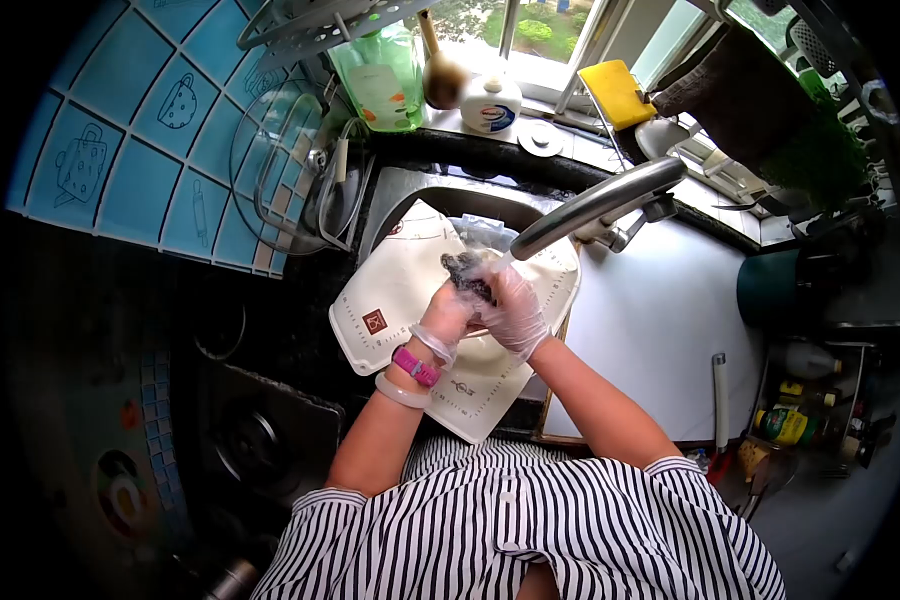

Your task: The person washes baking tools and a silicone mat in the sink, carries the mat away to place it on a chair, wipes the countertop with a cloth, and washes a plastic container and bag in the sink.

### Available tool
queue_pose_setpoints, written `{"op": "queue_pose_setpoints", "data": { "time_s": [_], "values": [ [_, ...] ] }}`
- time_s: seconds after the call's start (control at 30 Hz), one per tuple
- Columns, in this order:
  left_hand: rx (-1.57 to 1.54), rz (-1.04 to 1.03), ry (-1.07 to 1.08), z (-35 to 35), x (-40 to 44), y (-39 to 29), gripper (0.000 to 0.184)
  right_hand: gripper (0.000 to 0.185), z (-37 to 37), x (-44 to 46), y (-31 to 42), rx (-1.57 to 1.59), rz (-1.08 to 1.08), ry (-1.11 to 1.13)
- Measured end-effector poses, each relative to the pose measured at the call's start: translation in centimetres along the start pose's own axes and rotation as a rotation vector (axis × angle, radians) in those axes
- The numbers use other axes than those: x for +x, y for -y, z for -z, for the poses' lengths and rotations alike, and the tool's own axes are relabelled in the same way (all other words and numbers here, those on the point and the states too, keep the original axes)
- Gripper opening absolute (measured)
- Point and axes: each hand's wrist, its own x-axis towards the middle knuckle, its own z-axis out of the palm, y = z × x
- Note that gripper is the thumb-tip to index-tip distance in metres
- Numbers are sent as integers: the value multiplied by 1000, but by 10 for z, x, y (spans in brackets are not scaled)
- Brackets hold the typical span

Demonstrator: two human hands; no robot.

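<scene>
The left hand and right hand, in thin clear gloves, close their fingers around a dark, crinkly, wet clump beneath the curved metal faucet, wetting it. It is above the sink, inside its far edge, with smooth, round-cornered cream mats below.

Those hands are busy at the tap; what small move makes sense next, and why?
Probably turn the dark item slightly: the left hand holds it just below the tap, with the gloved right hand against it, and water runs there, so turning would likely wet another side.
</scene>
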Motion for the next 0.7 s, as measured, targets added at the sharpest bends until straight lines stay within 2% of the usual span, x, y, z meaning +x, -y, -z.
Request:
{"op": "queue_pose_setpoints", "data": {
  "time_s": [0.03,0.1,0.17,0.23,0.27,0.3,0.37,0.4,0.43,0.5,0.53,0.57,0.63,0.67,0.7],
  "values": [
    [-6,2,-4,2,-3,1,50,21,-1,1,-10,1,-3,7],
    [82,53,115,1,-8,-5,45,24,3,12,-32,-234,-318,91],
    [65,50,92,-8,-11,-12,44,24,4,6,-35,-172,-327,32],
    [15,38,36,-14,-15,-13,44,20,3,-5,-17,-40,-75,35],
    [57,113,53,1,-2,0,49,21,0,-7,-14,18,42,15],
    [53,114,53,-3,-4,-4,49,21,2,-4,-14,16,41,19],
    [269,42,165,-11,-11,-12,49,22,8,8,-17,-185,-260,97],
    [158,24,174,-8,-13,-7,52,22,8,11,-22,-195,-220,-15],
    [163,26,176,-6,-11,-2,52,22,11,13,-27,-193,-222,-20],
    [102,106,68,-7,-11,2,55,30,19,16,-32,-116,-397,-48],
    [103,101,66,-7,-11,0,50,27,20,13,-31,-162,-323,-180],
    [99,98,61,-9,-10,-1,50,27,20,9,-28,-161,-320,-174],
    [181,75,16,-13,-7,-1,41,24,20,1,-9,-132,-16,7],
    [103,51,56,-9,-2,5,39,26,15,-2,1,-26,53,58],
    [103,54,61,-7,-2,5,39,28,6,-3,1,28,51,-5]
  ]
}}
